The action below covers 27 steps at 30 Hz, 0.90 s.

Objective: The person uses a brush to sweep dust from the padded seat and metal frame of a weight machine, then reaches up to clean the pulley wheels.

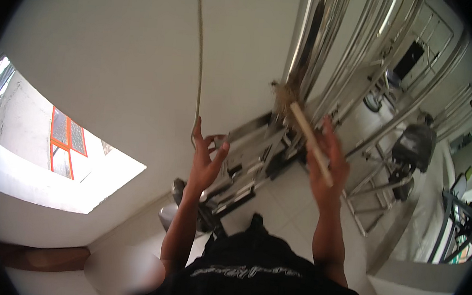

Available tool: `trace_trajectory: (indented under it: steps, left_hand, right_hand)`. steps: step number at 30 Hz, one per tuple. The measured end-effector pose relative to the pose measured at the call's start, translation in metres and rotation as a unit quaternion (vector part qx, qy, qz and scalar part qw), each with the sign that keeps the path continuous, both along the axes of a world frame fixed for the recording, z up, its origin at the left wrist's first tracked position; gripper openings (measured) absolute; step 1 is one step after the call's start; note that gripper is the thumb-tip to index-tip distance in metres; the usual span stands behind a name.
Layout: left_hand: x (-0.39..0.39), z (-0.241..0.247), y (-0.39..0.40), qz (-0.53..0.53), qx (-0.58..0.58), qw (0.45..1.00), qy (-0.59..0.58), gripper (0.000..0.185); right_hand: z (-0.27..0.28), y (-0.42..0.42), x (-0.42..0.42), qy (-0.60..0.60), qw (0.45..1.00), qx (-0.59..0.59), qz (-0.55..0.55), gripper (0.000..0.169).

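My right hand holds a brush by its pale wooden handle, which slants across the palm. Frayed brown bristles at its far end are blurred, close to the chromed uprights of a gym machine; whether they touch the metal I cannot tell. On the other side my left hand is raised with fingers apart and partly bent. Its index finger lies beside a thin, pale cable running down in front of the wall; contact is unclear.
Below my hands are the machine's metal frame and dark pads. More gym equipment with a black padded seat stands to the right. A window opening cuts the pale wall at left. Pale floor tiles lie below.
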<state>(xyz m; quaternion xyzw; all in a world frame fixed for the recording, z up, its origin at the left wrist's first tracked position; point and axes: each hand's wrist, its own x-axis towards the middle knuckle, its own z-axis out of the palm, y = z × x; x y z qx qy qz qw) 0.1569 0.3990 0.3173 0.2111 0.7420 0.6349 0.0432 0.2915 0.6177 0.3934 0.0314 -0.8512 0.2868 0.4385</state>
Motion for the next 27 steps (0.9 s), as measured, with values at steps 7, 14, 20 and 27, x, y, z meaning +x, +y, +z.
trace_trajectory:
  steps: [7,14,20,27]
  left_hand:
    - [0.013,0.0,0.028,0.12,-0.001,0.993,-0.011,0.043]
    - [0.02,-0.011,0.055,0.235,0.045,0.965,0.11,0.028]
    - [0.025,-0.011,0.057,0.271,0.026,0.949,0.156,0.025]
    - [0.034,-0.009,0.05,0.222,-0.011,0.97,0.099,0.031]
  right_hand:
    - [0.042,0.014,0.004,-0.339,0.916,-0.057,0.206,0.044]
    - [0.012,0.014,-0.004,-0.165,0.963,0.049,0.205,0.042]
    - [-0.003,0.023,-0.007,-0.177,0.969,-0.028,0.167,0.037]
    - [-0.005,0.014,0.005,-0.151,0.966,-0.08,0.197,0.025]
